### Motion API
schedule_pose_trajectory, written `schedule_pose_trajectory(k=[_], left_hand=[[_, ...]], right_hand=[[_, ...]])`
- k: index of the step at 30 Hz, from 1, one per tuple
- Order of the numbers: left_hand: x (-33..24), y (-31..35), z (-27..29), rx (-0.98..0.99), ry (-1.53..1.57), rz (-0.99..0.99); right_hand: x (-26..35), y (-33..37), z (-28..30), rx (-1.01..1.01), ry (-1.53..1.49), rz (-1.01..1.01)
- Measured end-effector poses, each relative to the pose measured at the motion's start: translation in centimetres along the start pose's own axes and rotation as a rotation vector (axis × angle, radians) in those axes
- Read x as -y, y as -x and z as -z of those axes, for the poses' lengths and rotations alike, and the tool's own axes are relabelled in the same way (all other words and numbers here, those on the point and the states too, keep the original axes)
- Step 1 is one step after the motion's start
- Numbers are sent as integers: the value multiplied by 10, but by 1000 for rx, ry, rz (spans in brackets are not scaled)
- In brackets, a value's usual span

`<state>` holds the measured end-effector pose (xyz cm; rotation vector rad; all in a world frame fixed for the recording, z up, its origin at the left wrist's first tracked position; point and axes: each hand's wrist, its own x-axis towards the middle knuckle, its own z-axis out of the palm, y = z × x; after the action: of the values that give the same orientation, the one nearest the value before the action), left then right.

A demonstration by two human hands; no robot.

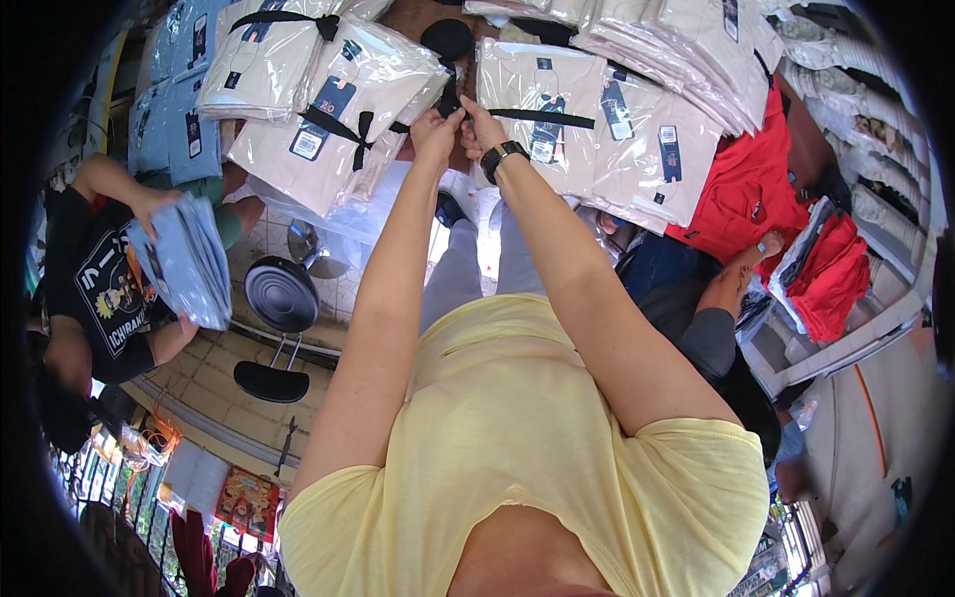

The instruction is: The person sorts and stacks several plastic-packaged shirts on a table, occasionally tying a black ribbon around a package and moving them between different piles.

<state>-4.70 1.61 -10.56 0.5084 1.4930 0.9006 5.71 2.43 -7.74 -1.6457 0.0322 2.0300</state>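
I'm working the left hand [436, 133] and right hand [484, 131] close together, both pinching a black strap [557, 119] that is running rightward across the bagged cream garments [569, 167] beside them.

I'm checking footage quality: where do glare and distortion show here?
Head view: glare streaks the wrapped shirts and whitens the floor between the legs; head view: edges bow near the black rim; head view: left hand and right hand look fairly sharp.
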Motion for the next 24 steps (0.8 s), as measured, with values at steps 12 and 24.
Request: schedule_pose_trajectory(k=[12,24], left_hand=[[-7,12,-1,47,35,-16],[23,5,33,-206,-226,-155]], right_hand=[[4,-6,11,168,-6,-91],[-4,45,19,232,216,-31]])
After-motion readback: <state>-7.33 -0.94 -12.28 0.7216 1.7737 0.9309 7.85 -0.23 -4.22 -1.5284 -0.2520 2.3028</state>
